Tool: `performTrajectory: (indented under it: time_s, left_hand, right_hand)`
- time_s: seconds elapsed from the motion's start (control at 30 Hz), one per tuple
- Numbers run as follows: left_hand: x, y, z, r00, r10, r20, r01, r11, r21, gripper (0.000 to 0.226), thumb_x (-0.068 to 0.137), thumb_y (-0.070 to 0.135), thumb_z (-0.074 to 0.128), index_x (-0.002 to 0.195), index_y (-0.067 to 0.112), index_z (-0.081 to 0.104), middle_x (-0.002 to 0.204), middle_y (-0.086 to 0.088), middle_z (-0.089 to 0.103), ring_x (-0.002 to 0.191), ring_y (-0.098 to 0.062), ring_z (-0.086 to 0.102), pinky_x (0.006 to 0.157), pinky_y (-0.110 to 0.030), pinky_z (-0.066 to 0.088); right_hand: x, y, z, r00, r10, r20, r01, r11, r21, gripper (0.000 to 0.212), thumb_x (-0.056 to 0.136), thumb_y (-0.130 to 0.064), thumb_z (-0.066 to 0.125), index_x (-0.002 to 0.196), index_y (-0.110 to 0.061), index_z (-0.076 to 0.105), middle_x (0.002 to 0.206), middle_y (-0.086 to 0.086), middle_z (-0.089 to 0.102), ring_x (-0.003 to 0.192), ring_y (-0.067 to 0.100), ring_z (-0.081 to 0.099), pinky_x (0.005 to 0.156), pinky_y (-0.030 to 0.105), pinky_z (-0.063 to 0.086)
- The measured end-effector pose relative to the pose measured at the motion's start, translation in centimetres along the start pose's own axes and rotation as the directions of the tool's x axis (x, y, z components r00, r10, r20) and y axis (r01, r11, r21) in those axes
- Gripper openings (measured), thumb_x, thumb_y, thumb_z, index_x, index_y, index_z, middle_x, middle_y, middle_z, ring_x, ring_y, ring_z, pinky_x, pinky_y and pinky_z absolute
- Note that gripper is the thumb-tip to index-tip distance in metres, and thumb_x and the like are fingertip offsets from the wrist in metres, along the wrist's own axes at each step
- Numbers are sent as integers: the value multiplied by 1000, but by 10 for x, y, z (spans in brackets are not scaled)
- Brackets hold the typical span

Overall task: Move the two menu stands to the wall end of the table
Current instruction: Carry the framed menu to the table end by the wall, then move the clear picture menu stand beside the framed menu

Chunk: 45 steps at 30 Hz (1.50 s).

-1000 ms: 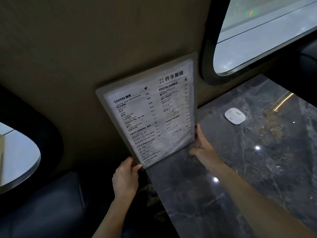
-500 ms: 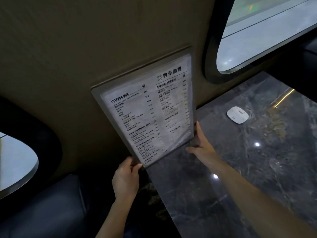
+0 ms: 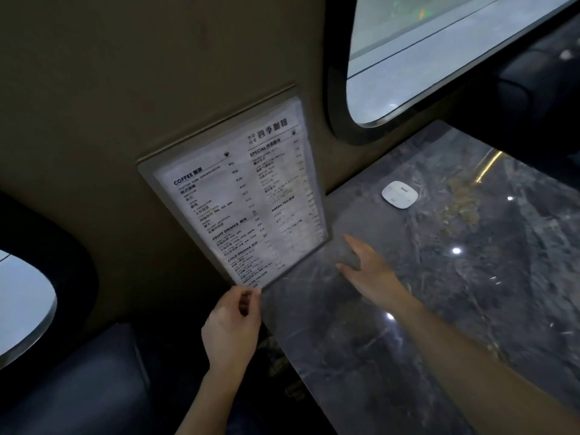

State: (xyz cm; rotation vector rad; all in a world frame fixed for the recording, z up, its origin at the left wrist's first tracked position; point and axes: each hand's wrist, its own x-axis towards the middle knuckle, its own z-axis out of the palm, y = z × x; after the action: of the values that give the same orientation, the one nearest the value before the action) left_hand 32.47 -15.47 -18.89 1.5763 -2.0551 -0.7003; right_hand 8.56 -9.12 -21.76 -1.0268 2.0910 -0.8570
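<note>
One menu stand, a clear frame holding a white printed drinks list, stands at the wall end of the dark marble table and leans back against the beige wall. My left hand is just below its lower left corner, with thumb and fingertips pinched at that corner. My right hand hovers flat over the table to the right of the stand's lower right corner, fingers apart and holding nothing, a small gap from the frame. No second menu stand is in view.
A small white rounded device lies on the table near the wall, right of the stand. An oval window sits above it. A dark padded seat lies at lower left, beside another oval window.
The menu stand has gone back from tilted in both hands to resting against the wall. My right hand has let go of its right corner and pulled back over the table.
</note>
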Motion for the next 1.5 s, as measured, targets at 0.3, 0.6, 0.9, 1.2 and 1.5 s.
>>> performTrajectory:
  time_s: [0.3, 0.6, 0.9, 1.2, 1.5]
  left_hand:
    - [-16, 59, 43, 950, 211, 230, -209, 977, -35, 32, 80, 47, 59, 99, 21, 61, 95, -1, 68, 88, -20, 63, 74, -35, 52]
    - [-74, 143, 104, 737, 494, 462, -478, 864, -160, 26, 82, 40, 61, 98, 20, 61, 105, -3, 68, 97, -24, 63, 81, -38, 51]
    - [-164, 218, 155, 418, 703, 575, -641, 677, -362, 25, 80, 30, 67, 96, 11, 64, 100, -13, 69, 92, -31, 65, 81, -42, 52]
    - [-246, 268, 189, 147, 759, 635, -629, 567, -532, 24, 80, 25, 67, 99, 11, 63, 100, -14, 68, 94, -30, 63, 83, -44, 52]
    - [-297, 305, 202, 129, 783, 608, -585, 555, -591, 31, 85, 34, 59, 114, 24, 52, 104, -1, 65, 87, -15, 60, 71, -33, 50]
  right_hand:
    - [-77, 40, -62, 959, -56, -278, -34, 950, -310, 56, 85, -30, 58, 134, -13, 37, 127, 16, 53, 114, 34, 50, 94, 44, 42]
    - [-209, 107, -116, 822, 150, -549, -382, 860, -337, 55, 81, -38, 59, 128, -16, 42, 121, 15, 57, 108, 35, 55, 88, 44, 44]
    - [-336, 160, -131, 619, 340, -708, -625, 759, -182, 52, 84, -36, 57, 128, -10, 43, 124, 14, 56, 112, 31, 52, 90, 41, 42]
    - [-439, 202, -142, 346, 522, -779, -732, 670, 124, 48, 86, -31, 56, 128, -9, 45, 131, 15, 53, 114, 32, 52, 91, 42, 43]
    - [-487, 242, -183, 32, 650, -759, -529, 656, 539, 50, 88, -29, 55, 126, -1, 40, 124, 28, 52, 109, 40, 52, 91, 50, 45]
